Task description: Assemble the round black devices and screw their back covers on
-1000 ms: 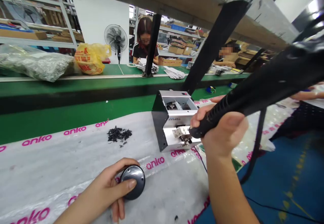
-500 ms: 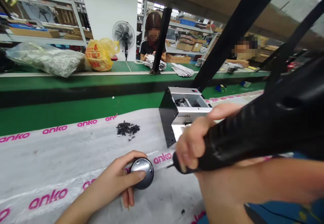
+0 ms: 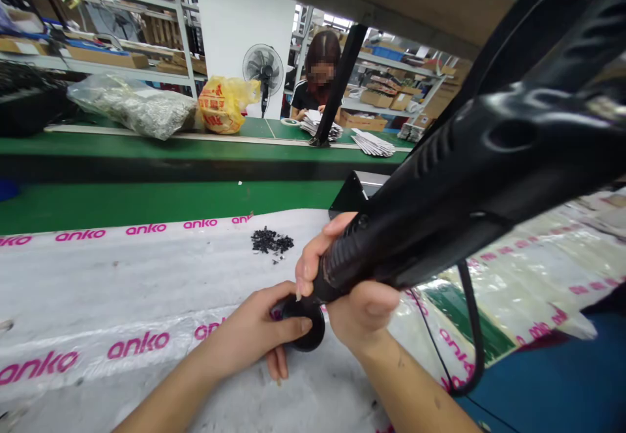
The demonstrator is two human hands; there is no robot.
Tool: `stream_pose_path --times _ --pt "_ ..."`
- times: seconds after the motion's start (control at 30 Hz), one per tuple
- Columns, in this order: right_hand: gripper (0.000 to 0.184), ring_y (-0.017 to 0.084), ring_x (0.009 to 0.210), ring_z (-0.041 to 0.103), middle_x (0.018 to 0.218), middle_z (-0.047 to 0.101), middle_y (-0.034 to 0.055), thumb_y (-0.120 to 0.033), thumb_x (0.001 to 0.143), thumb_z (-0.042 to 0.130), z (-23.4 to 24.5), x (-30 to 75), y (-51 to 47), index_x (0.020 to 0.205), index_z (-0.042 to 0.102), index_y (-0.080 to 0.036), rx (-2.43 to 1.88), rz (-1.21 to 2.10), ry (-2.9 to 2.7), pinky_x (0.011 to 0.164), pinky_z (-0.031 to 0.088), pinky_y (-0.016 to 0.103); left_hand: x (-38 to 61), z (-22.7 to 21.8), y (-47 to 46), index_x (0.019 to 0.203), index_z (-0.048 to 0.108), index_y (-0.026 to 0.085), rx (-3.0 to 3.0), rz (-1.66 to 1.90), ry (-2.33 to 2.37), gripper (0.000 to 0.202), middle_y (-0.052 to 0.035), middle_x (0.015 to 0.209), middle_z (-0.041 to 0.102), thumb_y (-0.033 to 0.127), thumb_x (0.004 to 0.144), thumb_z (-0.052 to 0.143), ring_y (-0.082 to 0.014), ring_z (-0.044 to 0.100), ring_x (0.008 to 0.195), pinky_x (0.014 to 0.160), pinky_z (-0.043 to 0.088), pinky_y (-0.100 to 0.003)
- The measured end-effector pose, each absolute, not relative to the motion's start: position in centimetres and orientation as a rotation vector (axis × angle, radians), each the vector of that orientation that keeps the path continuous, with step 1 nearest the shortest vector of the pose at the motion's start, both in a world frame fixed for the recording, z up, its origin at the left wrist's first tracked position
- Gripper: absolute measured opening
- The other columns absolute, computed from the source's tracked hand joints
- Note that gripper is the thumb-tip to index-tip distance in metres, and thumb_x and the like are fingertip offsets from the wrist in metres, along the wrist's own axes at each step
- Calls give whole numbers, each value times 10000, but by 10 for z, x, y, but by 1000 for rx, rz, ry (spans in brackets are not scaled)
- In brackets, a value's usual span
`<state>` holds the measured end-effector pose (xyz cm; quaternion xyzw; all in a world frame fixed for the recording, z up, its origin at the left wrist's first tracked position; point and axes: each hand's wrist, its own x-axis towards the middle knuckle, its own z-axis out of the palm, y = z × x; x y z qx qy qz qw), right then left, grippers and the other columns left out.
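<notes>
My left hand (image 3: 259, 332) is closed around a small round black part (image 3: 313, 332) with a metal face, pinning it to the white foam sheet (image 3: 98, 289). My right hand (image 3: 342, 289) grips the black electric screwdriver (image 3: 464, 172) low on its body. The tool's tip rests down on the round part, and my fingers hide the contact point. A little heap of black screws (image 3: 271, 242) lies just beyond my hands. The screw feeder box (image 3: 349, 196) shows only as a dark corner behind the tool.
A green conveyor (image 3: 161, 159) runs across behind the foam sheet. On it lie a clear bag of parts (image 3: 132, 104), a yellow bag (image 3: 222, 104) and paper stacks (image 3: 372, 144). A person (image 3: 317, 81) works across the line beside a fan (image 3: 263, 71). The tool's cable (image 3: 469, 328) hangs right.
My right hand brought the screwdriver from the feeder box down and left onto the round part. The left hand kept holding the part. The view shifted left.
</notes>
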<state>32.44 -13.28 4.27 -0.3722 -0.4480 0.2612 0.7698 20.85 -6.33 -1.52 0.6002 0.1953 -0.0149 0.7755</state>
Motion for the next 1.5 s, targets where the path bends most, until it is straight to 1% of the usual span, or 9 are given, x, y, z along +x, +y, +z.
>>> stream_pose_path --times 0.33,0.63,0.8,0.93,1.0,1.07,1.17,1.3,1.5 --pt "520 144 433 478 613 572 -34 -681 701 705 32 320 -127 972 525 -275 -849 630 -949 390 386 277 210 -16 -66 1120 597 161 1292 -1 435 345 27 526 617 364 850 664 -116 562 361 355 421 -171" --pt "570 145 501 493 658 568 -4 -714 684 678 25 323 -123 972 558 -237 -954 543 -1025 412 426 273 211 -17 -68 1028 609 150 1346 -4 509 413 44 442 582 488 805 690 -129 571 371 358 410 -169" --pt "573 113 447 489 633 544 -43 -723 734 640 44 336 -134 1030 530 -245 -806 569 -887 390 413 234 211 -18 -68 1318 487 152 1393 -60 497 607 38 458 620 472 835 667 -156 601 375 381 469 -201" --pt "449 104 384 462 582 513 -64 -688 843 541 77 383 -168 1004 557 -269 -820 134 -751 346 383 220 210 -23 -69 1461 362 148 1477 -64 537 731 29 426 613 512 873 599 -177 619 385 416 489 -218" --pt "405 115 406 497 591 529 -55 -646 848 576 83 409 -184 977 572 -262 -928 -140 -715 369 395 234 209 -26 -69 1471 375 188 1558 -60 551 761 -5 559 700 479 831 666 -169 626 409 429 490 -219" --pt "401 120 415 514 600 548 -53 -622 829 622 80 431 -192 976 571 -253 -991 -277 -710 388 407 246 208 -28 -69 1419 471 266 1691 14 554 749 -60 898 773 425 748 765 -171 662 497 467 517 -236" --pt "426 118 399 506 581 553 -60 -627 817 635 67 450 -192 978 551 -242 -1019 -236 -734 385 410 246 209 -28 -66 1229 648 314 1970 246 545 601 -52 1247 682 402 664 833 -259 716 855 713 575 -292" --pt "465 116 374 501 550 547 -60 -660 803 629 65 443 -192 950 542 -228 -1093 -37 -738 341 396 229 214 -22 -66 1164 646 285 2199 386 454 531 -52 1231 678 399 675 818 -309 609 1142 1000 472 -400" --pt "557 138 316 461 508 556 -47 -771 740 585 84 373 -180 928 562 -248 -937 286 -773 271 372 261 217 -15 -68 1212 553 249 2164 289 358 569 -48 1215 648 335 703 793 -250 610 1108 961 477 -373"
